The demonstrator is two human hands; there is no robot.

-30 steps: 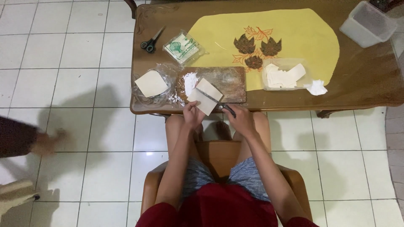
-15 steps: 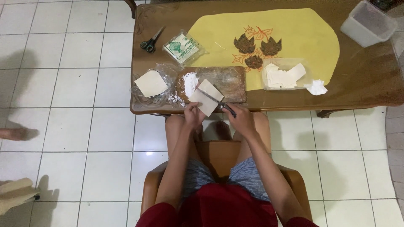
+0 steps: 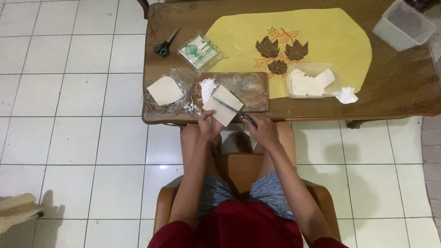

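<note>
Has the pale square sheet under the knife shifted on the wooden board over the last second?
No. The pale square sheet sits at the same spot on the wooden board's near edge, left hand at its corner, right hand holding the knife across it.

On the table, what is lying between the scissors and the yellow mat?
In the head view, a sealed clear packet with a green print lies between the scissors and the yellow mat, its right edge overlapping the mat.

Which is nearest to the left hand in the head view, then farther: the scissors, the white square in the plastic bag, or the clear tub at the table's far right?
From the left hand:
1. White square, just up and to the left, in the plastic bag.
2. Scissors, farther up at the table's left corner.
3. Clear tub, far across at the top right corner.
</note>
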